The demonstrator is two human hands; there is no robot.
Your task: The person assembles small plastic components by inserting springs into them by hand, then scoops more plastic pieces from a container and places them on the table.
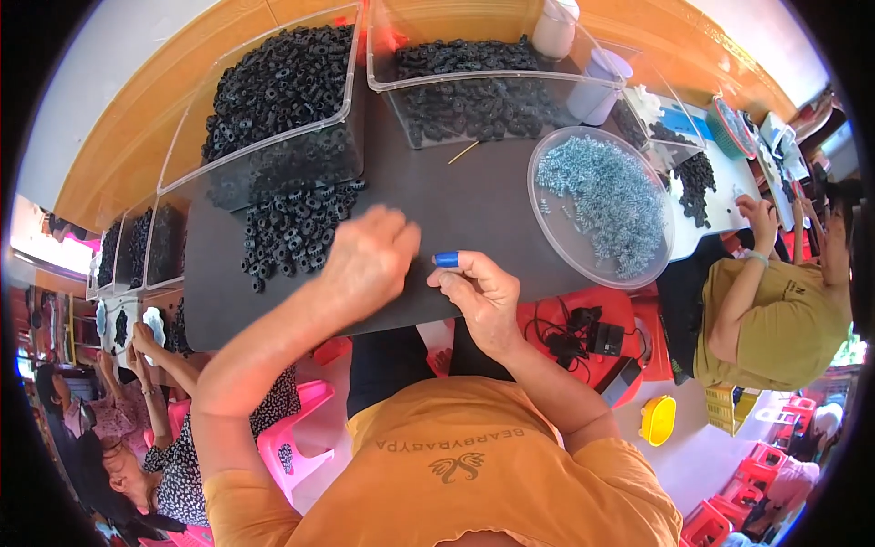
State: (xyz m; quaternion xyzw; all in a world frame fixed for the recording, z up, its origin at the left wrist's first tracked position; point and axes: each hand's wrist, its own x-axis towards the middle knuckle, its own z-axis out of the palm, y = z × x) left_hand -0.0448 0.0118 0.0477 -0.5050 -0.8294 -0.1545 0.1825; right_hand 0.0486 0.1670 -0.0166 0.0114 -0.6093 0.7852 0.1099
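Note:
Over the dark tabletop, my left hand (375, 253) is raised beside a loose pile of small black plastic pieces (292, 232). Its fingers look curled but are smeared by motion, so whether anything is in them cannot be told. My right hand (483, 296) is at the table's near edge, thumb and index finger pinched together; what they hold, if anything, is too small to make out. Blue tape (447, 260) wraps that index fingertip. To its right lies a round clear tray (545, 228) with a heap of small shiny bluish pieces (602, 196) resembling springs.
Two clear bins (346, 114) (497, 80) of black pieces stand at the back. A thin yellowish stick (463, 152) lies before them. Cables and a black adapter (604, 339) rest on a red stool (547, 319). Another person (766, 319) works at the right.

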